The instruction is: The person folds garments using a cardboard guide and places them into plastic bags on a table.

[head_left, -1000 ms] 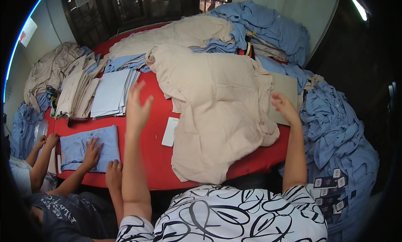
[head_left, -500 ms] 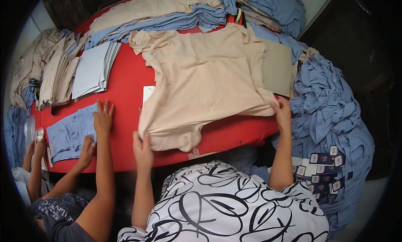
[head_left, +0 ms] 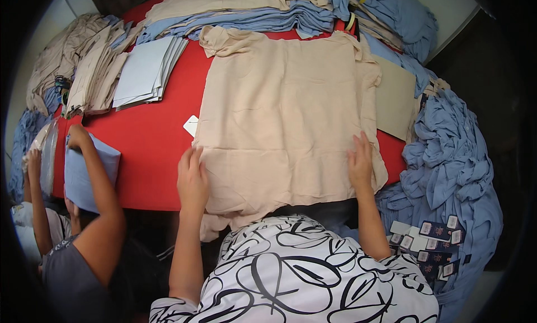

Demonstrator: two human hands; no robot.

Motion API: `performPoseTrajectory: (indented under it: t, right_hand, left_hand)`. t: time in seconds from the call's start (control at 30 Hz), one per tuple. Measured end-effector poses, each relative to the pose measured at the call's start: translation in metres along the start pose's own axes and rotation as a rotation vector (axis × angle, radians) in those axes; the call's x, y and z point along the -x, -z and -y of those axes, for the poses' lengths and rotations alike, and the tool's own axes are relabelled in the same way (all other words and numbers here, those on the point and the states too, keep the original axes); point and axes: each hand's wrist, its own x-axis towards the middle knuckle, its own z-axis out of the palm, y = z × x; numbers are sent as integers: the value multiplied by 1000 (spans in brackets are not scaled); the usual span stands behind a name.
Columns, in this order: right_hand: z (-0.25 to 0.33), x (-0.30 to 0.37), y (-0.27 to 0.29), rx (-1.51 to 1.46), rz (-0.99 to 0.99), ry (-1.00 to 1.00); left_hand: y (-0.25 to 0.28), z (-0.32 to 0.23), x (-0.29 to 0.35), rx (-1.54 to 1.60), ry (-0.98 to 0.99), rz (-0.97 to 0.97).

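Observation:
A beige shirt lies spread flat on the red table, its hem hanging over the near edge. My left hand presses flat on the shirt's lower left edge. My right hand lies flat on its lower right part, fingers apart. Neither hand grips anything. A small white tag peeks out beside the shirt's left side.
A co-worker at the left lifts a folded blue garment with a hand. Grey cardboard sheets and folded beige clothes sit at the left. Blue shirts pile up at the right, several dark tags below them.
The shirt has been pulled toward me and smoothed flat. My left hand moved from the table's edge onto the shirt. The co-worker raised the blue garment.

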Motion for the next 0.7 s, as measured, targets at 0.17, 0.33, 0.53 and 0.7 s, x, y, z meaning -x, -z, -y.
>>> performPoseTrajectory:
  t: [0.17,0.33,0.53,0.7]
  right_hand:
    - [-8,9,-5,239,125,1]
    - [-41,24,3,321,103,-224]
    - [-24,-70,-16,-137,-90,-67]
    - [-36,-167,-78,-4,59,222]
  left_hand:
    - [-56,37,-11,-343,-49,53]
    - [-39,34,25,-354,106,71]
    - [-56,55,-107,33,263,-91]
    - [-99,56,-235,453,432,164]
